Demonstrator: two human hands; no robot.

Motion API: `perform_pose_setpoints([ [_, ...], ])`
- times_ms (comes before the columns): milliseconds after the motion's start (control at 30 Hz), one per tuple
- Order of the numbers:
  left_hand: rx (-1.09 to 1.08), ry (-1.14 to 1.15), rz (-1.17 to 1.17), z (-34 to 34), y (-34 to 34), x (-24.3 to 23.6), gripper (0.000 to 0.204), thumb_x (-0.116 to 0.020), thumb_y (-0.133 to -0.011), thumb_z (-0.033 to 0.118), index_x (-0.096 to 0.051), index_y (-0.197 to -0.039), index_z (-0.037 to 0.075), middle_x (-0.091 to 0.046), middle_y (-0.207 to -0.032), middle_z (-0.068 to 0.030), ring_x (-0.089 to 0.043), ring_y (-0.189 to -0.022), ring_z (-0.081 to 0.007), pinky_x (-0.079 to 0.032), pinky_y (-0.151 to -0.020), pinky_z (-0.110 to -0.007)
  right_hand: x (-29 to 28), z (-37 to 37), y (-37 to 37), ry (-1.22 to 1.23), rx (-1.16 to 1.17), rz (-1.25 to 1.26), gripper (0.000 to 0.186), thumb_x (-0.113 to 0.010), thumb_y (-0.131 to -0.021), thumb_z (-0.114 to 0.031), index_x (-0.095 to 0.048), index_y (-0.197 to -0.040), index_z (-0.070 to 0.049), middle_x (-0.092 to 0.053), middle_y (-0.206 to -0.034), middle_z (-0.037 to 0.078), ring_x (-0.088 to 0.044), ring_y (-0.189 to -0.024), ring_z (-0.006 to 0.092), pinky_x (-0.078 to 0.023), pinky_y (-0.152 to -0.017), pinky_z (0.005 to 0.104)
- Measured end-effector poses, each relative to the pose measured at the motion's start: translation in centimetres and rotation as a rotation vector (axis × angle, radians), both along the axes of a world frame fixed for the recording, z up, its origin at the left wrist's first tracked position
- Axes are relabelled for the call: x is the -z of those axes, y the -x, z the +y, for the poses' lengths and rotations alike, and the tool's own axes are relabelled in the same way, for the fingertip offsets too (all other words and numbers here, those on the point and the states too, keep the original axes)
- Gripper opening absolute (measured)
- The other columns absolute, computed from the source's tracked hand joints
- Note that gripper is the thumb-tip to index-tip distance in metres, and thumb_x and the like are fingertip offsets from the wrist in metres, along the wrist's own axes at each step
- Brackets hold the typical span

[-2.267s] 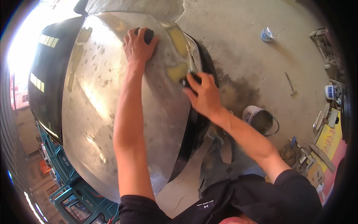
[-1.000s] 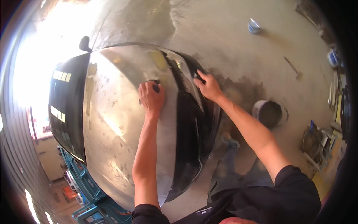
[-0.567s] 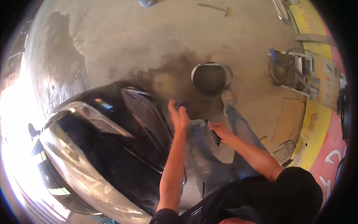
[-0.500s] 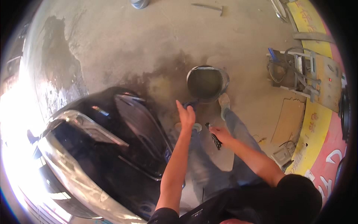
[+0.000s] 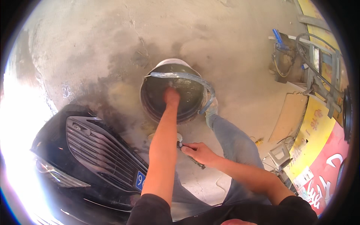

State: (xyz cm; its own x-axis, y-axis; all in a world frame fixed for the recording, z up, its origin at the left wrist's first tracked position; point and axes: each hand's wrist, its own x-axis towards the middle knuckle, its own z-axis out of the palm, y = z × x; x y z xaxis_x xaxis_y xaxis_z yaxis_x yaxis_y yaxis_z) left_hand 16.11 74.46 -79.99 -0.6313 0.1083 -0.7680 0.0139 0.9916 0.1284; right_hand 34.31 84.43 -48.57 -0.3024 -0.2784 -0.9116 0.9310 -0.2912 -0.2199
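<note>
My left hand [image 5: 171,94] reaches down into a bucket [image 5: 173,62] of dark, cloudy water; its fingers are under the surface and whatever they may hold is hidden. A bucket handle [image 5: 187,77], apparently wrapped in clear tubing, arches over the bucket beyond that wrist. Below and right of the bucket, my right hand [image 5: 197,152] is closed on a narrow dark tool [image 5: 198,163], partly covered by the fingers. The black car front with its slatted grille [image 5: 95,144] is just left of my left forearm.
My legs [image 5: 232,138] stand on the stained concrete floor [image 5: 97,45], one foot beside the bucket. At the right lie a metal-framed device [image 5: 315,63] with a blue handle and hoses, a cardboard sheet [image 5: 285,118], a yellow-and-pink signboard [image 5: 330,146] and a small grey metal item [image 5: 278,153].
My view has swung from the sanded hood to the floor and bucket. My left hand has left the hood and gone into the water; my right hand has moved down, still holding the dark tool.
</note>
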Motion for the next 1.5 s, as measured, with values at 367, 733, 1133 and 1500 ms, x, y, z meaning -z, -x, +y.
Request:
perform_pose_setpoints([
  [367, -0.324, -0.088, 0.258, 1.3, 1.0, -9.4, 0.069, -0.071, -0.1, 0.046, -0.057, -0.152, 0.003, -0.078, -0.127, -0.0287, -0.075, -0.115, -0.0513, -0.06, -0.099, -0.061, 0.1, 0.3, -0.5, 0.022, 0.014, -0.046, 0.036, -0.069, -0.114, -0.039, -0.082, -0.131, -0.01, -0.057, -0.078, -0.009, -0.047, -0.069, 0.0027, -0.038, -0.06, 0.0287],
  [733, 0.226, -0.012, -0.148, 4.7, -1.6, -0.7, 0.074, -0.076, -0.099, 0.046, -0.059, -0.161, 0.011, -0.062, -0.159, -0.0264, -0.065, -0.143, -0.0454, -0.049, -0.119, -0.061, -0.4, 1.6, 0.1, 0.085, 0.031, -0.092, 0.05, -0.072, -0.114, -0.037, -0.073, -0.151, -0.004, -0.064, -0.09, -0.008, -0.054, -0.081, 0.0034, -0.044, -0.071, 0.0256],
  [1133, -0.401, -0.6, 0.201, 2.3, -3.8, -12.7, 0.033, -0.073, -0.089, 0.014, -0.079, -0.116, -0.003, -0.076, -0.102, -0.0336, -0.075, -0.102, -0.0537, -0.062, -0.091, -0.056, 3.1, 0.3, -2.7, -0.186, 0.001, -0.1, 0.043, -0.076, -0.11, -0.042, -0.085, -0.126, -0.004, -0.066, -0.086, -0.005, -0.053, -0.075, 0.0061, -0.045, -0.068, 0.0304],
  [1500, -0.64, -1.237, 0.606, -9.5, -7.1, -49.3, 0.015, -0.066, -0.082, -0.001, -0.06, -0.096, -0.001, -0.055, -0.086, -0.0195, -0.056, -0.078, -0.0439, -0.051, -0.072, -0.045, -4.8, -1.8, -5.6, -0.207, -0.045, -0.083, 0.043, -0.076, -0.11, -0.036, -0.078, -0.134, 0.0, -0.073, -0.09, 0.0, -0.066, -0.075, 0.0118, -0.053, -0.066, 0.0344],
])
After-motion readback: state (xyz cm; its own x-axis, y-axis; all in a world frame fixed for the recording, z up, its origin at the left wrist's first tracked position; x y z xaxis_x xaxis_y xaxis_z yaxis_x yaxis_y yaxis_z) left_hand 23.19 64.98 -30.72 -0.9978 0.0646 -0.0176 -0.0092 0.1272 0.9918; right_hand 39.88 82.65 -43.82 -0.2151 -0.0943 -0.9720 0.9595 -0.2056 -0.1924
